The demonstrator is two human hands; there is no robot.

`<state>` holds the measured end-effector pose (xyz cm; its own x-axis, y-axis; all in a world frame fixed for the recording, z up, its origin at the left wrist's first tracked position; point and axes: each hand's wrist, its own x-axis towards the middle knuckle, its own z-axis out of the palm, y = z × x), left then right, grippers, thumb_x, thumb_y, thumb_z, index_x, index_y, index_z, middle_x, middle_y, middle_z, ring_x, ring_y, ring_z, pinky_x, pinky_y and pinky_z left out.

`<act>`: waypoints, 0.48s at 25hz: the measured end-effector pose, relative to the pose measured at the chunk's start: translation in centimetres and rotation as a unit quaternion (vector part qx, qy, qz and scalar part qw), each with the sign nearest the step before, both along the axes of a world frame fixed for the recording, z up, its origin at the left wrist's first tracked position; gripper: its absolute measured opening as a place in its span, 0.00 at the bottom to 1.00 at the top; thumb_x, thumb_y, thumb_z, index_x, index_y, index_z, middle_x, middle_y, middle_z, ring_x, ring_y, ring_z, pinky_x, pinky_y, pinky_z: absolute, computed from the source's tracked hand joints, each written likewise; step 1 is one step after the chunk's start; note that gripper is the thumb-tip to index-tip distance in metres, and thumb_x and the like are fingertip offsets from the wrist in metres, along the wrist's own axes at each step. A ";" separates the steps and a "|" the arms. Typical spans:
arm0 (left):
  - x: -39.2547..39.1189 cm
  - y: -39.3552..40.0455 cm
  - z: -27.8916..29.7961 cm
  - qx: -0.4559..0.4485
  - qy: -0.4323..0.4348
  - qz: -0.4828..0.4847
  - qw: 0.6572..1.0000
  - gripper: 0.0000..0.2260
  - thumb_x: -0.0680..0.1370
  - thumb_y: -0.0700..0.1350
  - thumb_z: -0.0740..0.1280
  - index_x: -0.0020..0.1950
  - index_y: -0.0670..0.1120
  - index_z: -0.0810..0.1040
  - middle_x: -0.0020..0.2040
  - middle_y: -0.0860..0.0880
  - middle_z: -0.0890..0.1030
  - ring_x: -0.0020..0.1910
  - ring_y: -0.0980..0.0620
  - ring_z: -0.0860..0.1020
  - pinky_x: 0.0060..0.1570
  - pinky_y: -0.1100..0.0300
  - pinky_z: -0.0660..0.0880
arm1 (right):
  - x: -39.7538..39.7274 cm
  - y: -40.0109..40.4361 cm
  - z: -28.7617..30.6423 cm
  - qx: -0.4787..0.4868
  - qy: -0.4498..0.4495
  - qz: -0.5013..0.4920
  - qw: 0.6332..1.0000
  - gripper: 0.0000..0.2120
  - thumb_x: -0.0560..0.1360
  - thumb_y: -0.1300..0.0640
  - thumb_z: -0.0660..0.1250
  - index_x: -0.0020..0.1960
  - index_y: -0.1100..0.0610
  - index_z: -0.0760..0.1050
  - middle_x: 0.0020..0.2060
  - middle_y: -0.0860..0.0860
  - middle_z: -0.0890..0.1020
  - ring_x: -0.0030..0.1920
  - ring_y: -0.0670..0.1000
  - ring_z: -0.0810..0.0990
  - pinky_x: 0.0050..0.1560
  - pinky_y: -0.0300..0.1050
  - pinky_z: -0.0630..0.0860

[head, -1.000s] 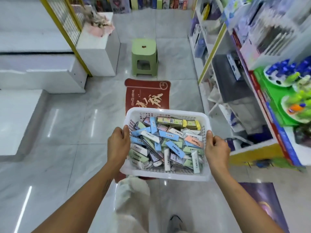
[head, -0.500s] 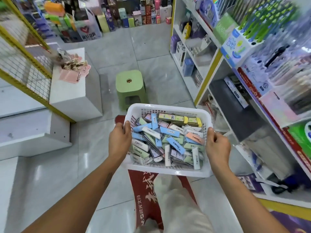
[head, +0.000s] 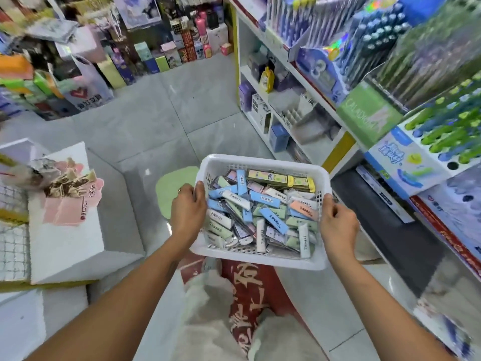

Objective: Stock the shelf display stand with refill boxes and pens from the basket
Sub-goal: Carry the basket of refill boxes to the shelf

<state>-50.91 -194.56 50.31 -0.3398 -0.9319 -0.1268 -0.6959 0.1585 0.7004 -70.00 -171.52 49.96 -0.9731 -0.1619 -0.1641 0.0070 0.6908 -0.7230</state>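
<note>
While both arms reach forward, the left hand (head: 188,210) grips the white plastic basket (head: 263,257) by its 9 o'clock rim and the right hand (head: 338,225) grips the 3 o'clock rim. Refill boxes (head: 263,212) fill it. A shelf display stand (head: 364,105) of pens (head: 447,131) stands at 2 o'clock, a green stool (head: 177,188) at 11 o'clock of the basket.

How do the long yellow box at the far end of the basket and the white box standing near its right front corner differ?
The yellow box lies flat across the white basket, along its far wall; the white box points front to back and tilts on the pile. The yellow box looks longer and wider than the slim white box. Both carry dark print and sit untouched among pastel refill boxes, while the left hand and right hand grip the basket's sides.
</note>
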 end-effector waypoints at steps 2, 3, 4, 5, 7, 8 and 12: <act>-3.8 -5.2 -0.6 -0.008 0.000 -0.036 0.999 0.18 0.83 0.55 0.55 0.35 0.49 0.64 0.30 0.50 0.71 0.29 0.52 0.70 0.27 0.56 0.59 | -2.1 -3.9 -0.7 0.008 0.009 -0.034 0.999 0.27 0.83 0.43 0.57 0.33 0.62 0.71 0.31 0.57 0.76 0.34 0.57 0.73 0.34 0.50 0.65; -5.9 -7.4 -0.8 -0.012 -0.001 -0.052 0.999 0.18 0.83 0.55 0.56 0.35 0.50 0.64 0.30 0.51 0.71 0.29 0.53 0.70 0.27 0.57 0.58 | -3.2 -5.6 -1.0 0.013 0.009 -0.054 0.998 0.27 0.83 0.43 0.57 0.34 0.62 0.72 0.31 0.57 0.76 0.33 0.57 0.73 0.33 0.49 0.65; -7.8 -9.4 -0.9 -0.017 -0.005 -0.066 0.998 0.18 0.83 0.55 0.56 0.34 0.51 0.63 0.30 0.52 0.71 0.28 0.55 0.69 0.26 0.58 0.57 | -4.4 -7.2 -1.3 0.019 0.008 -0.075 0.997 0.27 0.83 0.43 0.56 0.34 0.61 0.72 0.30 0.56 0.76 0.32 0.55 0.73 0.31 0.48 0.63; -9.4 -11.0 -1.0 -0.022 -0.009 -0.079 0.997 0.18 0.83 0.55 0.56 0.34 0.51 0.63 0.29 0.53 0.71 0.28 0.57 0.69 0.26 0.59 0.57 | -5.3 -8.4 -1.4 0.027 0.009 -0.092 0.995 0.27 0.83 0.42 0.56 0.34 0.60 0.72 0.29 0.54 0.75 0.30 0.52 0.72 0.29 0.46 0.61; -12.8 -13.7 -1.2 -0.016 -0.019 -0.100 0.995 0.18 0.83 0.55 0.56 0.34 0.51 0.63 0.29 0.53 0.70 0.28 0.57 0.69 0.26 0.59 0.57 | -7.1 -10.7 -1.7 0.031 -0.005 -0.120 0.992 0.27 0.83 0.43 0.57 0.33 0.60 0.72 0.28 0.52 0.74 0.28 0.50 0.70 0.28 0.44 0.61; -14.7 -15.1 -1.5 -0.009 -0.027 -0.109 0.994 0.19 0.83 0.55 0.56 0.34 0.50 0.63 0.30 0.52 0.70 0.28 0.56 0.68 0.26 0.59 0.57 | -8.2 -11.8 -2.0 0.027 -0.015 -0.134 0.990 0.27 0.83 0.43 0.57 0.34 0.60 0.72 0.28 0.53 0.74 0.29 0.52 0.70 0.28 0.46 0.61; -22.7 -20.5 -2.9 -0.016 -0.050 -0.147 0.988 0.18 0.83 0.56 0.57 0.35 0.50 0.62 0.30 0.52 0.70 0.28 0.56 0.69 0.26 0.58 0.58 | -13.2 -16.5 -4.3 -0.013 -0.033 -0.173 0.984 0.26 0.83 0.44 0.57 0.30 0.57 0.67 0.26 0.52 0.70 0.29 0.55 0.69 0.31 0.50 0.61</act>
<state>-73.57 -215.08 47.45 -0.5840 -0.7986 -0.1454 -0.6816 0.3852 0.6222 -83.22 -188.03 45.67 -0.9580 0.1733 -0.2284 0.2863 0.6200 -0.7305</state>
